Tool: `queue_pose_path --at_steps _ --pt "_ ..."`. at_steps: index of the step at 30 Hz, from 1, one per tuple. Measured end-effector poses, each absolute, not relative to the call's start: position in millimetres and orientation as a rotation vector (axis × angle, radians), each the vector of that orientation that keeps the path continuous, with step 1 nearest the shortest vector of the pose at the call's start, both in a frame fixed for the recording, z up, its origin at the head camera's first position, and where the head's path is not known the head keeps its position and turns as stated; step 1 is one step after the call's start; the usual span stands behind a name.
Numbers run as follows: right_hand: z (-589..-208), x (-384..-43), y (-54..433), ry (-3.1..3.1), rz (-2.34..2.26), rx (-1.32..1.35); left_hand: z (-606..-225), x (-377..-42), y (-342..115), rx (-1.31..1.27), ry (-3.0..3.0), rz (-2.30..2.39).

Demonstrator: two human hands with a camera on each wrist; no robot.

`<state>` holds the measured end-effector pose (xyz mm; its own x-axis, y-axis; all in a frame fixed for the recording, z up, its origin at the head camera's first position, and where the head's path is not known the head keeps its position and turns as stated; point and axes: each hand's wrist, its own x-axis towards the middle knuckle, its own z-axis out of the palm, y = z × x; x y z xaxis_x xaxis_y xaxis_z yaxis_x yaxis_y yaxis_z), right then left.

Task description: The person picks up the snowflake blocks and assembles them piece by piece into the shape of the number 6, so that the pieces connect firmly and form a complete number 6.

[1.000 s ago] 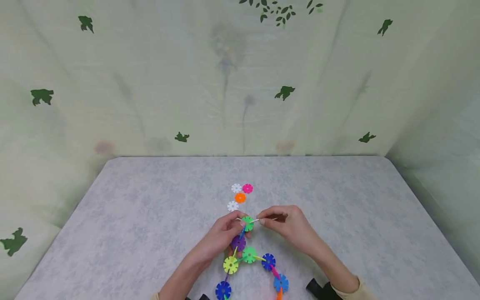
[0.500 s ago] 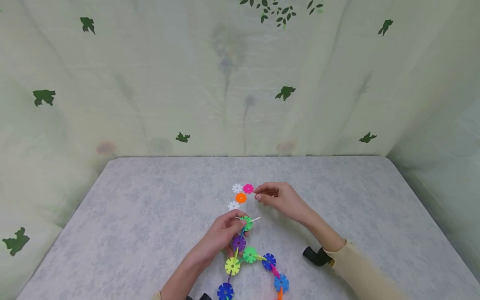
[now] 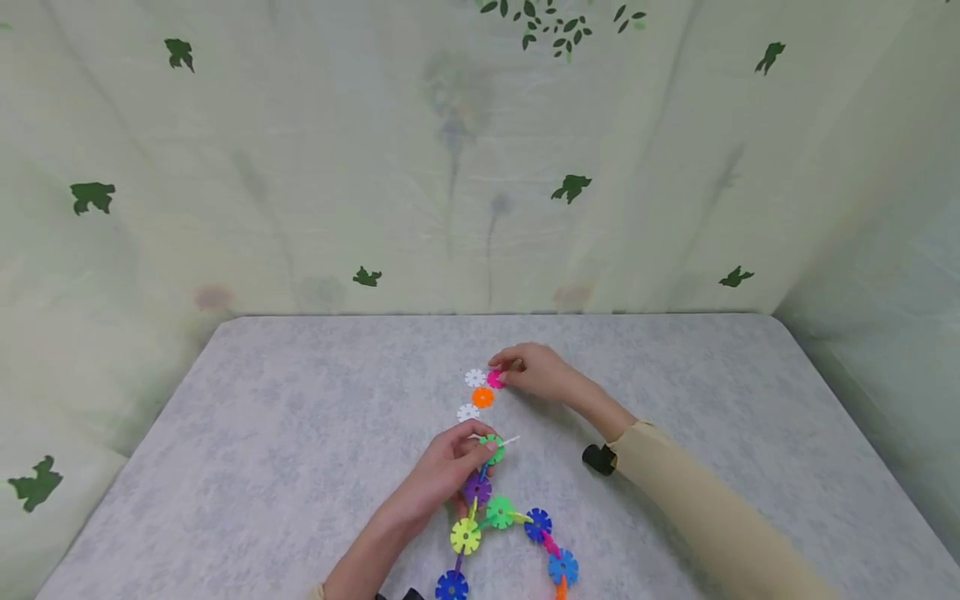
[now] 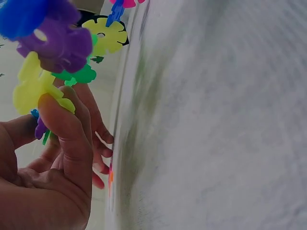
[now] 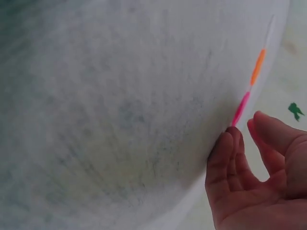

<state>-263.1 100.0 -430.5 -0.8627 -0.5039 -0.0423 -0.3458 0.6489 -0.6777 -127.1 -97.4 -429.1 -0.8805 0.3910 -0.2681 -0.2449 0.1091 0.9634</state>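
My left hand (image 3: 450,462) pinches a chain of interlocking notched discs. At its top is a green disc (image 3: 492,445) under my thumb, with a white disc (image 3: 512,439) seen edge-on sticking out of its right side. Below it follow a purple disc (image 3: 477,490) and a yellow disc (image 3: 465,537). In the left wrist view my fingers curl beside a yellow disc (image 4: 33,91). Farther back, my right hand (image 3: 536,371) reaches down to a loose pink disc (image 3: 494,380). In the right wrist view its fingertips are right at the pink disc (image 5: 241,109), thumb apart from the fingers.
An orange disc (image 3: 482,397) and two white discs (image 3: 476,377) lie flat beside the pink one. The chain runs on toward me through a second green disc (image 3: 500,512) and several blue ones. A cloth wall (image 3: 300,167) rises behind the grey table (image 3: 315,392).
My right hand has let go of the white edge-on disc and moved up and back to the pink disc. My left hand keeps its grip on the chain almost in place.
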Motion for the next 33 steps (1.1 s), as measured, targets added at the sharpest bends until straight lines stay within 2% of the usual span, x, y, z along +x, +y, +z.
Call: queue_pose_path --at_steps 6,17,24,33 --pt "-432 -266 94 2.695 -0.867 -0.712 -430 -127 -97 0.134 1.933 1.816" --pt "-421 -248 98 2.727 -0.972 -0.627 -430 -128 -98 0.126 1.926 1.829" --pt "-422 -226 116 2.695 -1.15 -0.643 -429 -127 -97 0.116 1.934 1.82" --pt "-419 -178 131 2.641 -1.4 -0.554 -430 -128 -98 0.139 1.942 1.826"
